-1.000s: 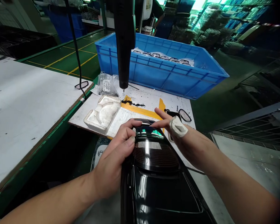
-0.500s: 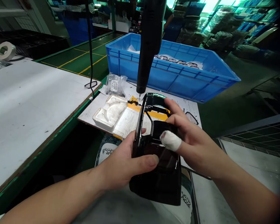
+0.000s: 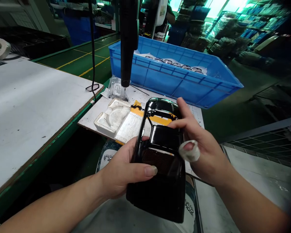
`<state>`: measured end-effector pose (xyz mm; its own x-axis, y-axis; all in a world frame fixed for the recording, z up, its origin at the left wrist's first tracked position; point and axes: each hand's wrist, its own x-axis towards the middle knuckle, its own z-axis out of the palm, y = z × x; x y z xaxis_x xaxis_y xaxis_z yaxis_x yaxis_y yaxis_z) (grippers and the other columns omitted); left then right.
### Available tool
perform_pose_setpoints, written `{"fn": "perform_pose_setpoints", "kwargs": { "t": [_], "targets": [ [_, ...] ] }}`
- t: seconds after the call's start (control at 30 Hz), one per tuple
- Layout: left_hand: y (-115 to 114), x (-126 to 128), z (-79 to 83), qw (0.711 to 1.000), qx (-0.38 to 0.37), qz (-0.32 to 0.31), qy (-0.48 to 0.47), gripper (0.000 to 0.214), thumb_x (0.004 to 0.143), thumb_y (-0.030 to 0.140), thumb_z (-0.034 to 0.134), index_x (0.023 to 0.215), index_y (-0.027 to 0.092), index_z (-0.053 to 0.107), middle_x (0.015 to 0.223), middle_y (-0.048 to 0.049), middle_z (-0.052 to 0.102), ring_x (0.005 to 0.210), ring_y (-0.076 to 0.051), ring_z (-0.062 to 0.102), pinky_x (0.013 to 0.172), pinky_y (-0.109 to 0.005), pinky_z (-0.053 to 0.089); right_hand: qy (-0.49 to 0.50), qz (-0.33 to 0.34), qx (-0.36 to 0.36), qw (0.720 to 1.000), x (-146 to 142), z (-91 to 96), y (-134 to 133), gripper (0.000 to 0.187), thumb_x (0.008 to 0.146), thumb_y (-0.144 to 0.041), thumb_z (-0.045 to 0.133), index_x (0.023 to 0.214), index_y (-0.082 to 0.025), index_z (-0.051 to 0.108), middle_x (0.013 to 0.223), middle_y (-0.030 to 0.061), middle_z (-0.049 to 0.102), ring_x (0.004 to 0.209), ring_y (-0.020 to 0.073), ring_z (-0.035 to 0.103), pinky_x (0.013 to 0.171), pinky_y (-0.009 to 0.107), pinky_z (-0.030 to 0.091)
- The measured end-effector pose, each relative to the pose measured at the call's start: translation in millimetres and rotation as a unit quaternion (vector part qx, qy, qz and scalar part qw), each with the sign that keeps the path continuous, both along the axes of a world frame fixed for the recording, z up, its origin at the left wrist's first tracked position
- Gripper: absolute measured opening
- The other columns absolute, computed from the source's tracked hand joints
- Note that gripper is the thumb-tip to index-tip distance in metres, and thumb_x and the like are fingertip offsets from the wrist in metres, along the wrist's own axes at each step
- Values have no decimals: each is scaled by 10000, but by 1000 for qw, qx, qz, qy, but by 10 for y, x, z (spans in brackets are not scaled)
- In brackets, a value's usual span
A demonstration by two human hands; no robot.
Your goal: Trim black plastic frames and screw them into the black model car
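Observation:
A glossy black plastic shell (image 3: 167, 137), shaped like a car body with a window opening, is held tilted in front of me. My left hand (image 3: 129, 170) grips its left side, thumb lying on top and the other fingers mostly hidden beneath. At the right edge, my right hand (image 3: 201, 142) rests with a finger at the opening; its white-wrapped thumb is raised. Beyond the shell, a black electric screwdriver (image 3: 128, 45) hangs bit down. A white moulded fixture (image 3: 111, 118) sits on the bench, near a pile of small black screws (image 3: 137, 106) on yellow tape.
Behind the bench stands a blue crate (image 3: 177, 77) holding several dark-rimmed pieces. A plastic bag (image 3: 116, 89) lies at the bench's back left. The black cable (image 3: 93, 48) hangs beside a white-topped table (image 3: 38, 106). A tape roll (image 3: 0, 48) lies far left. A person stands in the background.
The shell has come slightly nearer and left. My right thumb has lifted off its top and the index finger has straightened. The view has shifted, with the screwdriver now further left.

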<state>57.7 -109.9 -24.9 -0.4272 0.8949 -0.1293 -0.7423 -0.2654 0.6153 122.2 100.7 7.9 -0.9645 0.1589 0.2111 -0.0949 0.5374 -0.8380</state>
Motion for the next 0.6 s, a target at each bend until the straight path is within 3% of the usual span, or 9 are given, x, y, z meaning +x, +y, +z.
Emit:
{"fn": "perform_pose_setpoints", "kwargs": {
  "t": [0.1, 0.27, 0.4, 0.6],
  "targets": [
    [-27, -2, 72, 998, 52, -20, -7, 541, 802, 251, 800, 1288, 164, 580, 1149, -136, 723, 1014, -254, 720, 882, -324, 555, 55, -54, -102, 992, 58, -62, -51, 590, 872, -749, 554, 1333, -380, 543, 1707, -68, 84, 1593, 277, 22, 1314, 525, 141],
    [-32, -29, 102, 999, 52, -3, 3, 613, 797, 195, 788, 1363, 204, 552, 1218, -133, 713, 1152, -311, 686, 962, -386, 545, -8, -58, -294, 954, 188, -108, -315, 1007, 698, -768, 741, 1512, -378, 297, 1696, 22, 168, 1575, 294, 170, 1264, 513, 318],
    [-1, -50, 101, 999, 39, 13, 21, 534, 793, 170, 776, 1297, 194, 599, 1186, -128, 734, 1121, -317, 706, 961, -402, 556, -64, -36, -384, 920, 239, -107, -454, 938, 801, -550, 781, 1529, -421, 203, 1669, 63, 264, 1463, 315, 425, 1121, 501, 500],
    [10, -28, 44, 999, 37, 9, 24, 546, 788, 219, 815, 1290, 197, 601, 1201, -129, 733, 1116, -323, 711, 979, -424, 558, -28, -26, -449, 893, 274, -208, -456, 898, 822, -410, 792, 1530, -400, 239, 1638, 102, 329, 1398, 313, 507, 1091, 487, 520]
  ]
}}
